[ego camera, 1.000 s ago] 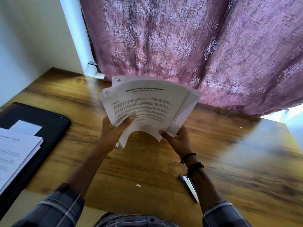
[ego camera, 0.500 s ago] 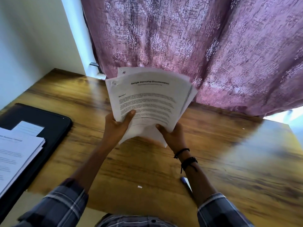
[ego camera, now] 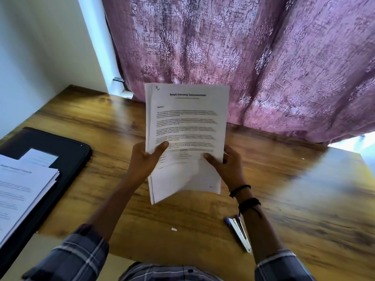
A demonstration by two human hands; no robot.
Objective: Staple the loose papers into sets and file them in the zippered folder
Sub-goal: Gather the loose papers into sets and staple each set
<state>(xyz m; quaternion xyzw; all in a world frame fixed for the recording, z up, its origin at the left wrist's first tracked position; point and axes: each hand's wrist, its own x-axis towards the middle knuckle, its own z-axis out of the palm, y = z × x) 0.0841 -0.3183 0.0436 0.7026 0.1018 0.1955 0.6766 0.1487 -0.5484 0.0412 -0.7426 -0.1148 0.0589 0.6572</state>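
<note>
The papers (ego camera: 186,126) are clamped by the fingers (ego camera: 162,146) of left hand (ego camera: 145,161) and right hand (ego camera: 228,166); edges should be squared on the bench (ego camera: 121,126) before the stapler (ego camera: 239,234) is used.

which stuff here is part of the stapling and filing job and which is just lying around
Job:
held papers
stapler
black folder
paper stack on the folder

Lying about:
paper scrap
curtain

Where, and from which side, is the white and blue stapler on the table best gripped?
Probably across the narrow middle of the white and blue stapler, from above: it lies flat on the wooden table, long and slim, its upper side uncovered.
</note>
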